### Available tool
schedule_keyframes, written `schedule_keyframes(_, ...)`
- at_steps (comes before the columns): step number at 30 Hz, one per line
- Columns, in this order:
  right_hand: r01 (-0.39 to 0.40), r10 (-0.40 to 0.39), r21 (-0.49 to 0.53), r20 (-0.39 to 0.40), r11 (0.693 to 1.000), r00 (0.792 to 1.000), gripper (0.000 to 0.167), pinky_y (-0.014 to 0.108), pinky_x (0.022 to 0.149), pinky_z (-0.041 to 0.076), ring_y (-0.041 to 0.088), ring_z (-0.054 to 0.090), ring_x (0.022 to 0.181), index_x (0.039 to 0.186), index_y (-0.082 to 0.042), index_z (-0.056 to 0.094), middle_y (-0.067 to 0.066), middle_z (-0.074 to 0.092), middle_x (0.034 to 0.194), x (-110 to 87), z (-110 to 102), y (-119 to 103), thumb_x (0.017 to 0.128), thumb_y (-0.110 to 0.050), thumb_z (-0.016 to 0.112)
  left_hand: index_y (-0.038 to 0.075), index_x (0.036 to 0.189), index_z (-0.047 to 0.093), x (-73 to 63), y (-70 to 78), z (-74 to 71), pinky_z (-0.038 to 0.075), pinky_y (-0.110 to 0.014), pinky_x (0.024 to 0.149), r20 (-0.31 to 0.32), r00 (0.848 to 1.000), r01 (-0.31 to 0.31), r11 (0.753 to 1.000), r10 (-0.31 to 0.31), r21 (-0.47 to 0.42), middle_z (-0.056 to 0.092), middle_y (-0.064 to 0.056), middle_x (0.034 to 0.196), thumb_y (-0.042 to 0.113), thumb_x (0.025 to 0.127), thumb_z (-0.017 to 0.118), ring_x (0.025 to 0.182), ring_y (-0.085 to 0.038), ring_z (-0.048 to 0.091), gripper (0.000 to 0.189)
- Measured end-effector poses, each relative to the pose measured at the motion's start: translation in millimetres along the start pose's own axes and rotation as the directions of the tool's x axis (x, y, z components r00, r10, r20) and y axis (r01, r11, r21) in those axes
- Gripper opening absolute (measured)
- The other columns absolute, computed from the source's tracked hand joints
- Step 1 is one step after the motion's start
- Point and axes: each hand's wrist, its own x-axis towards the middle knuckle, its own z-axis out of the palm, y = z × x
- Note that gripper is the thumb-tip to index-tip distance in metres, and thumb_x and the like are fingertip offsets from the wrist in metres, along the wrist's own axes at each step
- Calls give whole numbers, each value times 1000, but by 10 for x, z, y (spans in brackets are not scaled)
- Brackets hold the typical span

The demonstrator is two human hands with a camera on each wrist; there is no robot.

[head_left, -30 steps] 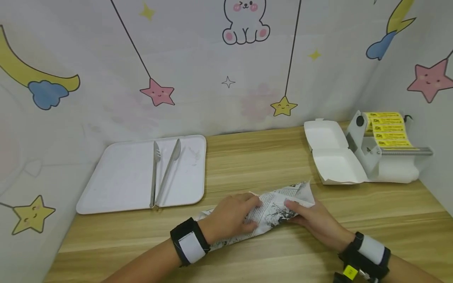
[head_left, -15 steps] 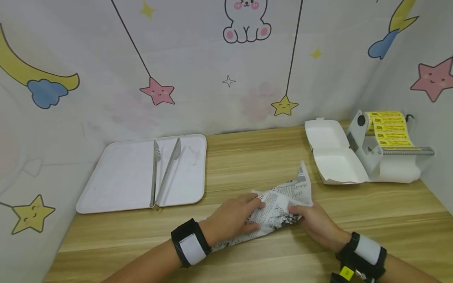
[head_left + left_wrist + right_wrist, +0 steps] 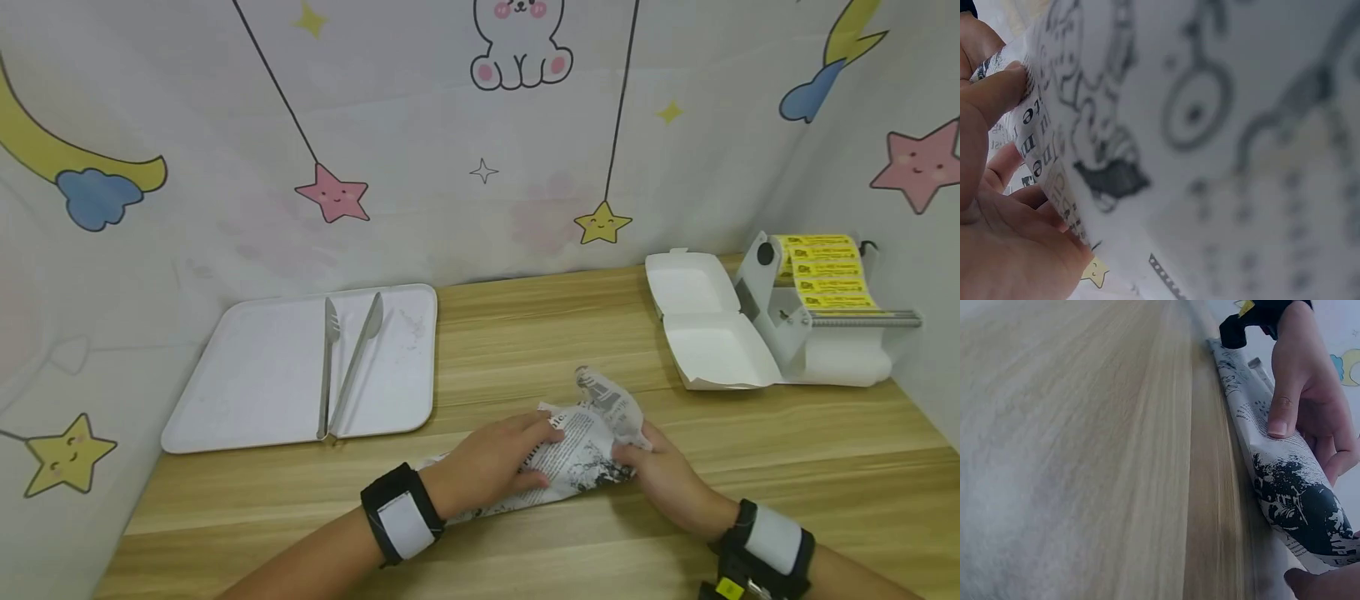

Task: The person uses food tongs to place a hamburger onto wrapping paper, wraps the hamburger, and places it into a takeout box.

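Note:
A long bundle wrapped in newsprint-patterned paper [image 3: 577, 458] lies on the table in front of me. My left hand [image 3: 491, 462] grips it from above, thumb on the near side and fingers over the far side. In the right wrist view this hand [image 3: 1307, 394] spans the printed paper [image 3: 1297, 506]. At the bundle's right end my right hand [image 3: 675, 483] pinches the paper, thumb on top, and a loose flap [image 3: 607, 400] bends up and leftward there. Printed paper [image 3: 1147, 94] fills most of the left wrist view. What is inside the wrap is hidden.
A white tray [image 3: 255, 375] at the left carries metal tongs [image 3: 327, 375]. Toward the back right, an open white clamshell box [image 3: 716, 350] stands beside a label dispenser [image 3: 780, 333] with a roll of yellow stickers [image 3: 832, 275]. A patterned curtain [image 3: 420, 108] closes off the back.
The paper's right end rose into a point, then folded over to the left under my right hand. My left hand stays nearly in place on the bundle.

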Motion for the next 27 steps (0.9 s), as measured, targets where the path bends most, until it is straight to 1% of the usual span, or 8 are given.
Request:
schedule_keyframes(4, 212, -203, -159, 67, 964, 977, 62, 27, 119, 21, 33, 16, 150, 160, 5, 15, 27, 17, 164, -10, 31, 18, 102, 4, 40, 13, 140, 54, -14, -1, 5, 43, -39, 112, 6, 1000, 10, 1000, -10, -8, 46, -16, 154, 32, 94, 74, 138, -28, 49, 53)
schedule_keyframes(7, 394, -367, -184, 168, 900, 915, 64, 7, 112, 17, 12, 12, 153, 162, -1, 16, 25, 12, 166, 9, 55, 49, 102, 9, 37, 13, 141, 55, -10, -4, 7, 44, -37, 111, 6, 1000, 1, 1000, -1, -24, 46, -13, 154, 31, 94, 74, 137, -26, 51, 53)
schedule_keyframes(10, 501, -450, -242, 238, 831, 861, 67, 7, 114, 12, -3, 10, 151, 162, -5, 18, 27, 12, 166, 20, 75, 72, 101, 13, 39, 12, 143, 55, -3, -11, 16, 41, -33, 113, -7, 1000, -20, 1000, 20, -20, 47, -10, 153, 31, 94, 74, 137, -22, 49, 56)
schedule_keyframes(12, 537, -468, -320, 270, 780, 841, 71, 9, 115, 9, 0, 8, 152, 163, -7, 20, 27, 13, 165, 21, 87, 84, 99, 15, 42, 11, 143, 57, -11, -17, 20, 37, -34, 116, -28, 999, -30, 999, 31, 17, 46, -12, 153, 35, 92, 74, 139, -24, 46, 58)
schedule_keyframes(17, 549, -460, -468, 300, 693, 836, 80, 14, 118, 5, 17, 6, 155, 163, -10, 20, 21, 15, 167, 17, 110, 102, 93, 19, 47, 8, 144, 53, -69, -40, 27, 39, -40, 112, -100, 995, -1, 999, 4, 32, 46, -12, 147, 39, 93, 72, 131, -25, 45, 62)
schedule_keyframes(20, 552, -459, -505, 308, 663, 833, 78, 15, 119, 4, 22, 7, 156, 163, -10, 21, 19, 15, 168, 16, 117, 106, 95, 16, 48, 6, 149, 45, -96, -68, 29, 38, -40, 113, -94, 995, -18, 1000, 16, -22, 46, -11, 146, 29, 103, 61, 131, -24, 45, 53)
schedule_keyframes(23, 561, -458, -536, 327, 631, 827, 79, 16, 120, 3, 28, 8, 156, 163, -11, 20, 21, 14, 168, 15, 122, 103, 95, 17, 48, 5, 150, 44, -105, -103, 18, 34, -38, 118, -84, 996, -41, 996, 34, -79, 48, -12, 146, 15, 104, 56, 136, -24, 44, 48)
schedule_keyframes(27, 537, -414, -584, 343, 609, 843, 90, 14, 118, 0, 31, 5, 156, 164, -16, 17, 21, 9, 168, -3, 130, 84, 89, 22, 47, 5, 144, 46, -98, -128, -19, 38, -33, 115, -85, 995, 29, 975, -49, -218, 55, -11, 139, 4, 98, 64, 132, -20, 51, 50)
